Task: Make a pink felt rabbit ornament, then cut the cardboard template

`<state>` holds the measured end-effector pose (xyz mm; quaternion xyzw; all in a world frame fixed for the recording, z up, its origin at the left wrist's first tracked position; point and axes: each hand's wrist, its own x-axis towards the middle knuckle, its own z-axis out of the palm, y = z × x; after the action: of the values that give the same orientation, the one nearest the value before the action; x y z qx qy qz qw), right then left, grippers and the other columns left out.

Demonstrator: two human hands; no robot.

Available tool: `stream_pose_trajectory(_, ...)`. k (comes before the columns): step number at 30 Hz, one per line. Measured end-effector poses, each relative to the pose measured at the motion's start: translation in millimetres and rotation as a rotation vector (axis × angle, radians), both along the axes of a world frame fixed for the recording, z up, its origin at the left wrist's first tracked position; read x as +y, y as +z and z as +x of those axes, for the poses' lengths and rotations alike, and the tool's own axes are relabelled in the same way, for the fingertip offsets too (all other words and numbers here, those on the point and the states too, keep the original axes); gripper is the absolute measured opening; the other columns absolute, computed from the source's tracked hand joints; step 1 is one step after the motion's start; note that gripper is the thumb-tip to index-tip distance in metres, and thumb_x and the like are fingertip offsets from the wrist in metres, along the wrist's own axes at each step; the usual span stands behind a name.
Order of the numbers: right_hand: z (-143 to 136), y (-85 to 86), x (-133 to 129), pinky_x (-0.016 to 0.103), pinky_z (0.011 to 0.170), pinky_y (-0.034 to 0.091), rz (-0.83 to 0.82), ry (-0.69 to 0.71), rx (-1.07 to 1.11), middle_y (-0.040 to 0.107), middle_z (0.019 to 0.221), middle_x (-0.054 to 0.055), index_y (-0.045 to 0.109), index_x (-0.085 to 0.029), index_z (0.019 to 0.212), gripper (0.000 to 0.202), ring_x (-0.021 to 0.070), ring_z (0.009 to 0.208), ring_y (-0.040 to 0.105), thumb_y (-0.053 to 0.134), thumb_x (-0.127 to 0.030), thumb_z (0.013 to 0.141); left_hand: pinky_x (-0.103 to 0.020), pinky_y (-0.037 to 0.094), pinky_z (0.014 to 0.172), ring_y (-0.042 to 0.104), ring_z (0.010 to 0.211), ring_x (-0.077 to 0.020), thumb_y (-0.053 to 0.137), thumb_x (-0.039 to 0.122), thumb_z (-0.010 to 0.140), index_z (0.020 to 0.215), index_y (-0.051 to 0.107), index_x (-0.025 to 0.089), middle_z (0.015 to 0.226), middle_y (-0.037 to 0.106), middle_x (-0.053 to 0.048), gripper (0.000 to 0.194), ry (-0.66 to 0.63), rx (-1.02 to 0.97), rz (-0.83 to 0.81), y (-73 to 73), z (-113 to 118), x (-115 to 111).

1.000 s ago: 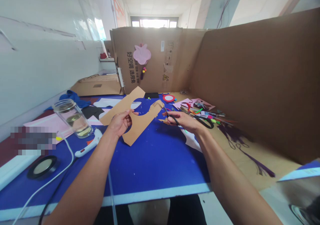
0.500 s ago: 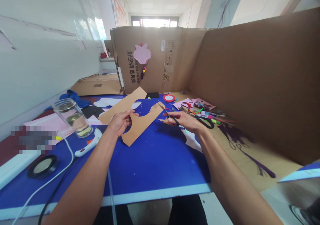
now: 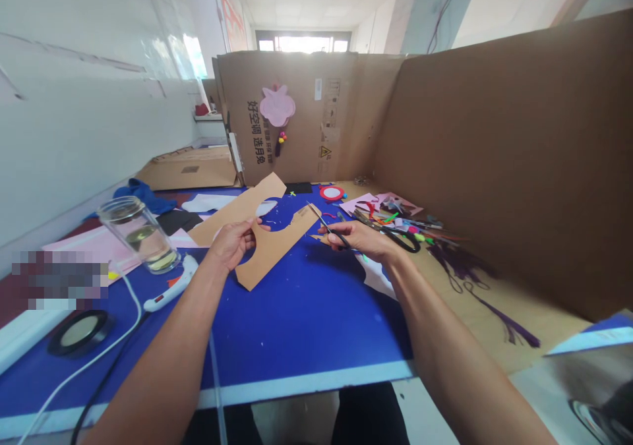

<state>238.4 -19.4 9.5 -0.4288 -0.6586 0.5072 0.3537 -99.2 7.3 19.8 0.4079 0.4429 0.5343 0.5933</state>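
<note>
Cardboard partition [image 3: 494,161], brown, standing along the far and right sides of the worktop, with a pink cut-out [image 3: 277,105] fixed to its far panel. Worktop [image 3: 306,320], blue surface with a pale front edge. Cardboard sheet [image 3: 267,240], tan, flat piece with a rounded hollow cut from its near edge, held raised just above the worktop's middle; the left hand [image 3: 231,242] has its grip closed on the sheet's edge at the hollow, thumb on top. Right hand [image 3: 363,239], grip closed through the black handles of the scissors [image 3: 329,229], whose blades stand slightly parted at the sheet's right end. Glass jar [image 3: 138,234], clear, upright at the left, a little liquid in the bottom. Glue gun [image 3: 171,282], white, lying just beside the jar, its cable trailing toward the front edge. Tape roll [image 3: 79,331], black, flat at the near left. Craft litter [image 3: 400,224], mixed coloured bits, right of the scissors.
</note>
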Motion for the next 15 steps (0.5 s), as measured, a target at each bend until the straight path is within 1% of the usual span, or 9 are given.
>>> stream_pose_trajectory(3,0.1,-2.4,1.3,0.028,0.070,0.046,0.034,-0.009,0.008,0.074,0.083,0.001,0.088,-0.022,0.114,0.051,0.0153,0.073,0.059,0.091,-0.059,0.080,-0.023,0.060,0.059,0.077,0.065,-0.0181,0.068,0.017,0.098,0.094,0.078,0.008,0.085,0.084,-0.018,0.013,0.001,-0.005,0.003,-0.6,-0.7,0.4)
stream_pose_trajectory(5,0.5,-3.3,1.6,0.028,0.069,0.045,0.043,-0.020,-0.001,0.074,0.082,0.001,0.089,-0.022,0.115,0.052,0.0151,0.071,0.058,0.090,-0.060,0.079,-0.024,0.060,0.060,0.078,0.066,-0.0186,0.070,0.018,0.097,0.095,0.078,0.008,0.086,0.084,-0.019,0.013,-0.001,-0.005,0.004,-1.7,-1.7,1.5)
stream_pose_trajectory(10,1.6,-2.6,1.3,0.028,0.065,0.041,0.035,-0.035,-0.056,0.067,0.066,-0.002,0.089,-0.022,0.116,0.054,0.0160,0.067,0.058,0.090,-0.062,0.078,-0.022,0.059,0.059,0.077,0.065,-0.0175,0.077,0.022,0.095,0.096,0.078,0.009,0.088,0.085,-0.019,0.014,-0.007,0.014,0.012,-5.3,-4.1,4.6)
stream_pose_trajectory(15,1.6,-4.7,1.9,0.028,0.064,0.043,0.029,-0.038,-0.041,0.067,0.065,-0.001,0.090,-0.023,0.106,0.048,0.0155,0.065,0.056,0.090,-0.063,0.079,-0.022,0.060,0.060,0.078,0.065,-0.0178,0.077,0.022,0.094,0.096,0.078,0.009,0.088,0.085,-0.018,0.014,-0.007,0.012,0.003,-5.8,-4.1,4.8)
